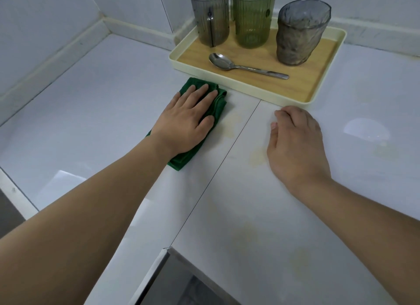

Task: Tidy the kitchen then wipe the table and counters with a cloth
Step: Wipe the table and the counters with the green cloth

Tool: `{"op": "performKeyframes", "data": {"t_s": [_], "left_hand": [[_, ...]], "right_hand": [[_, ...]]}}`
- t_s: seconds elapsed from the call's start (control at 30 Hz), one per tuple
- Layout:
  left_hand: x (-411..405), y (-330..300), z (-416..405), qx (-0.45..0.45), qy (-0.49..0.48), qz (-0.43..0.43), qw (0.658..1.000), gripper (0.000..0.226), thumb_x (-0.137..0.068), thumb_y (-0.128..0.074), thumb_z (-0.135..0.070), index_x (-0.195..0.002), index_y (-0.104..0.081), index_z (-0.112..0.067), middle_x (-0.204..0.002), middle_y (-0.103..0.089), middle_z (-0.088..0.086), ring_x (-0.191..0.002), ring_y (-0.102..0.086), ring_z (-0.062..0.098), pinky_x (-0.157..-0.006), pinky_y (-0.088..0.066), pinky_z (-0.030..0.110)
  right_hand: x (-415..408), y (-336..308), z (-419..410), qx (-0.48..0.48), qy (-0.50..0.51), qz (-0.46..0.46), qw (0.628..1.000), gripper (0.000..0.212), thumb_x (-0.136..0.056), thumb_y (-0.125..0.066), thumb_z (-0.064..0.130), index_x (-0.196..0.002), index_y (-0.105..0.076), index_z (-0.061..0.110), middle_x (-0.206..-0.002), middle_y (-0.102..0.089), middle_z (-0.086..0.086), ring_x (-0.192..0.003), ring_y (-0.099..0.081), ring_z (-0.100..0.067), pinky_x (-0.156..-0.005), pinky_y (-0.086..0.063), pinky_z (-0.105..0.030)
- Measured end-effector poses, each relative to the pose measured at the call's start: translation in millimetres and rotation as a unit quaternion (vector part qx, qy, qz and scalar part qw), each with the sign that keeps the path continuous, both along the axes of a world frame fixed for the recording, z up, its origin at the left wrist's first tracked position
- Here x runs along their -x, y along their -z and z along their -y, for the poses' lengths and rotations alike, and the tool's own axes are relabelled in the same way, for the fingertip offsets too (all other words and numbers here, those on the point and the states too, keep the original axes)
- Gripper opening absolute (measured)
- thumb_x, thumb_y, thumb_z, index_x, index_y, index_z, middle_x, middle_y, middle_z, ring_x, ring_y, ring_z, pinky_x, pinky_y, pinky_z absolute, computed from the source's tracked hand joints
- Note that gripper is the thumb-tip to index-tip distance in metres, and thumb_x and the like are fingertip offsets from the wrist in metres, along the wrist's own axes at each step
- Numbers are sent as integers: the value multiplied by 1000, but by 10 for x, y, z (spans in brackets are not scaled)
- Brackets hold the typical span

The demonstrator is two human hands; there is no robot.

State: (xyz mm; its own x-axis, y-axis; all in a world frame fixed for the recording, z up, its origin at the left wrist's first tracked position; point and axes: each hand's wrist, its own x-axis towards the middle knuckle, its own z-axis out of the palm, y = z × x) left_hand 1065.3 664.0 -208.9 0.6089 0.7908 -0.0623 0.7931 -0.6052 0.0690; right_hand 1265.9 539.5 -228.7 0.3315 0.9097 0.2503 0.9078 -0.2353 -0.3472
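Left hand [185,120] flat on a folded green cloth [204,123], fingers straight and spread a little, pressing it down onto the white surface [91,114]. Left arm stretched far out from the bottom left corner. Cloth just beside the front edge of a cream tray [254,90] with a wood-look floor. Right hand [295,143] resting on the surface near the tray's front corner, fingers curled under loosely, holding nothing. Right arm reaching in from the right side. Faint yellow stains [231,125] on the surface between the two hands. On the tray: a metal spoon [241,66] lying flat, a grey ribbed cup [210,16], a green ribbed cup [253,16] and a grey bumpy glass [300,32], all standing upright.
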Motion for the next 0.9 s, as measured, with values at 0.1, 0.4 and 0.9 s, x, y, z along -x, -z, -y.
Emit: {"op": "performKeyframes", "data": {"t_s": [0.1,0.4,0.9], "left_hand": [[145,-12,196,5,10,6,1000,60,-96,-18,-48,-154,-7,-35,-162,-5,-8,-149,1,15,-121,3,35],[669,-57,927,22,-3,10,1000,63,-93,-16,-51,-154,-10,-35,-162,-6,-10,-149,2,13,-121,3,33],[961,-37,1688,16,-12,5,1000,63,-95,-13,-49,-155,-2,-32,-162,2,-10,-148,11,12,-121,4,37]], "right_hand": [[-2,-22,5,4,-4,1,1000,30,-99,-39,16,-119,-56,1,-124,-51,-13,-116,-45,-31,-105,-30,-38],[-13,-65,18,16,-11,6,1000,30,-99,-35,18,-114,-57,3,-122,-50,-13,-115,-44,-31,-105,-29,-37],[82,-102,83,11,-8,4,1000,34,-101,-32,16,-117,-56,-3,-124,-50,-21,-118,-44,-36,-105,-32,-39]]}}
